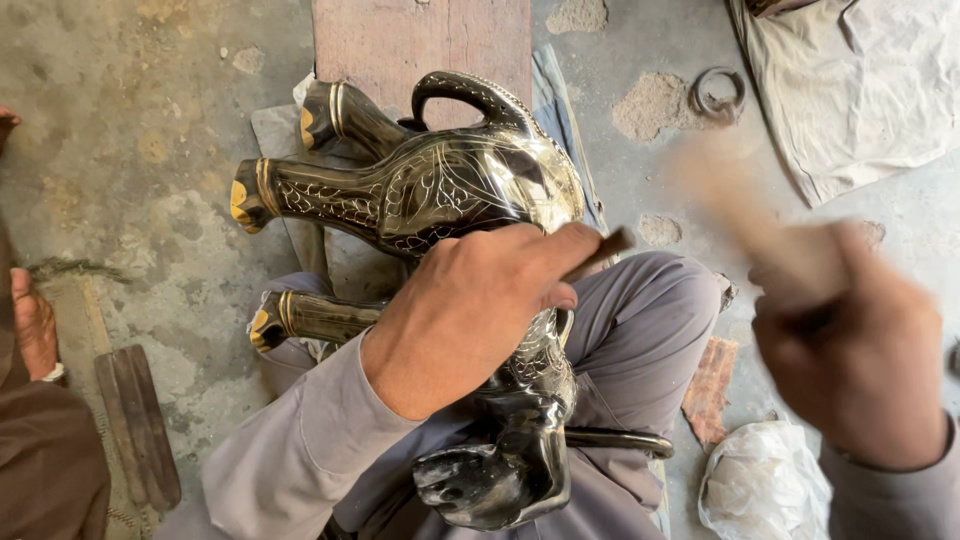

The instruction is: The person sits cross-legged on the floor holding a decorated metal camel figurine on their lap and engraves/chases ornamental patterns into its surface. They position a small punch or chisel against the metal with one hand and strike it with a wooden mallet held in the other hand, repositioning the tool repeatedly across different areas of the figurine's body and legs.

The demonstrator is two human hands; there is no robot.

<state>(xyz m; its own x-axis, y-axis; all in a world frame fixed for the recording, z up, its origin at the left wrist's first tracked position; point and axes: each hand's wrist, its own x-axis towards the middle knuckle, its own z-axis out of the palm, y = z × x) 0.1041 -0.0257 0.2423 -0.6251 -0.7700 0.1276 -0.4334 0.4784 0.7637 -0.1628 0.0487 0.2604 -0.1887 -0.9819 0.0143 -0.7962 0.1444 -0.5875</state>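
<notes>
Resting across the person's lap (640,330): one dark metal animal figure (450,185), lying on its side, black finish with incised gold-toned line patterns on the body.

- Legs: three show, pointing left, each ending in a brass-coloured hoof (243,200). Curved tail (480,92) at the top, over a wooden plank (400,35). Head (490,480) at the bottom of the view, plain black, near the person's waist.
- Left hand (470,310): laid on the figure's body, fingers (560,250) closed narrow around a thin dark rod-like tool (605,248) whose tip sticks out to the right, just above the engraved surface. Grey sleeve (290,450) reaches to the wrist.
- Right hand (860,350): raised to the right, well apart from the figure, fingers wrapped around a pale wooden handle (750,215); the handle is blurred and its head cannot be made out.
- Surroundings: concrete floor (130,130), stained and patched. Metal ring (718,93) lies on the floor at upper right, beside a pale cloth (860,80). Crumpled white plastic bag (760,485) at lower right. Reddish flat scrap (710,385) just beside the right knee. Dark wooden block (135,425) at lower left.
- Another person's hand (35,325) and brown garment (45,470) show at the left edge, apart from the work.
</notes>
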